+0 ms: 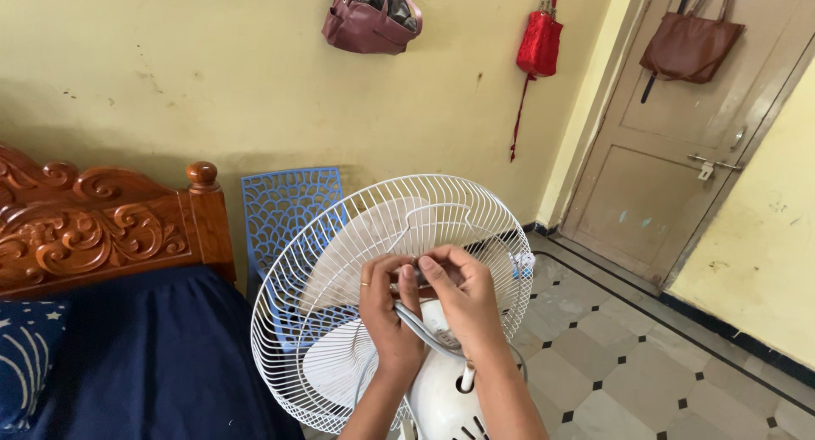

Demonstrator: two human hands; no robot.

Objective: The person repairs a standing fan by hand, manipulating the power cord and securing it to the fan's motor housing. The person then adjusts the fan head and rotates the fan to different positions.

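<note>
Standing by the bed, looking at a person at work on a white pedestal fan point(441, 397).

Fan: white wire guard point(340, 262) stands upright, tilted a little, just right of the bed point(127, 355). Pale blades show through the wires. Motor housing sits near, low in the middle, facing the person. They work from the back of the fan.

Hands: both are up at the centre of the guard, behind it, close together and touching. Left hand point(386, 308), ring on one finger, is curled narrow, fingertips pinched on something small at the hub. Right hand point(463, 296) is curled over from the right, thumb and forefinger meeting the left hand at the same spot. What they pinch is hidden by the fingers; I cannot tell whether it is a nut, a clip or the wire itself. A grey cord or strap point(420, 328) runs down under the hands toward the housing.

Progress, as a judgement: guard and blades are on the motor, so the fan looks whole; the work at the hub looks mid-way.

Around: blue plastic chair point(289, 206) behind the guard against the yellow wall; carved wooden headboard point(102, 228) far left; bags hang on the wall; door point(671, 151) far right; tiled floor point(628, 355).
</note>
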